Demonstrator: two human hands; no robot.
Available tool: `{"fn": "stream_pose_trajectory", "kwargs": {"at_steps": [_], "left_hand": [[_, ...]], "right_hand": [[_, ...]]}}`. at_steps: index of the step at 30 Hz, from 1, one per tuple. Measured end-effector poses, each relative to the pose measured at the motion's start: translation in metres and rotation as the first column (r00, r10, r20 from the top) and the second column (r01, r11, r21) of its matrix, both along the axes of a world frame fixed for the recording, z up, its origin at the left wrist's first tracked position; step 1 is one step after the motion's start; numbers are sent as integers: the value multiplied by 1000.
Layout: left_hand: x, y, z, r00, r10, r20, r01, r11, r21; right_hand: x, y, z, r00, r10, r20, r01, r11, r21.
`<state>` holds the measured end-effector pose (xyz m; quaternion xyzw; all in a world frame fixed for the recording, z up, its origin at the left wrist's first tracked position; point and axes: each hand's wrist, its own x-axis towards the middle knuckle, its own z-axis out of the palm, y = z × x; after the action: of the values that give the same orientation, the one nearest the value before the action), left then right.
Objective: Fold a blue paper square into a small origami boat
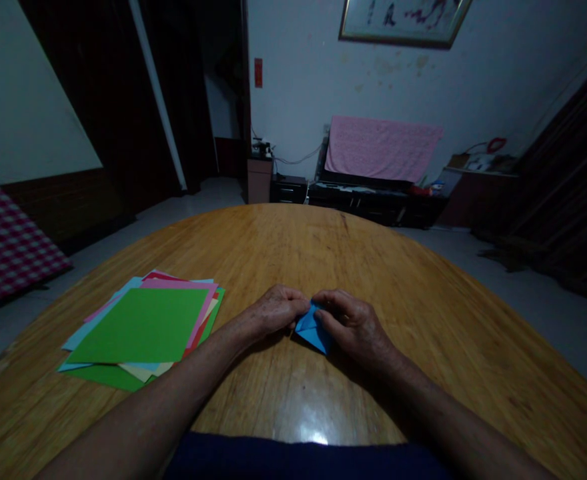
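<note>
A small folded piece of blue paper lies on the round wooden table, just in front of me. My left hand pinches its upper left edge with curled fingers. My right hand covers its right side, fingers bent and pressing on the fold. Both hands meet over the paper's top corner, and part of the paper is hidden beneath them.
A stack of coloured paper sheets, green on top, lies on the table to the left of my hands. Beyond the table are a low dark cabinet with a pink cloth and a checked cushion at far left.
</note>
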<state>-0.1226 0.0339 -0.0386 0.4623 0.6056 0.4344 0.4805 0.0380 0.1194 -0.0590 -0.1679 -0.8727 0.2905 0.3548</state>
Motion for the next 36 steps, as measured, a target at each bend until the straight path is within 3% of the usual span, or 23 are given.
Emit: {"fn": "stream_pose_trajectory", "kwargs": {"at_steps": [7, 20, 25, 30, 36], "left_hand": [[1, 0, 2, 1000, 15, 21, -15, 1000, -6], [-5, 3, -9, 982, -18, -188, 40, 993, 114], [-4, 2, -8, 985, -34, -169, 60, 987, 151], [-1, 1, -7, 996, -50, -80, 60, 990, 126], [0, 1, -8, 998, -50, -29, 53, 993, 105]], "right_hand": [[4, -2, 5, 999, 47, -1, -47, 998, -44], [3, -1, 5, 997, 78, 11, -76, 991, -114], [2, -2, 2, 999, 34, 9, -31, 978, -207], [1, -3, 0, 1000, -1, 3, 2, 925, -381], [1, -5, 1, 1000, 6, -11, -11, 896, -445]]}}
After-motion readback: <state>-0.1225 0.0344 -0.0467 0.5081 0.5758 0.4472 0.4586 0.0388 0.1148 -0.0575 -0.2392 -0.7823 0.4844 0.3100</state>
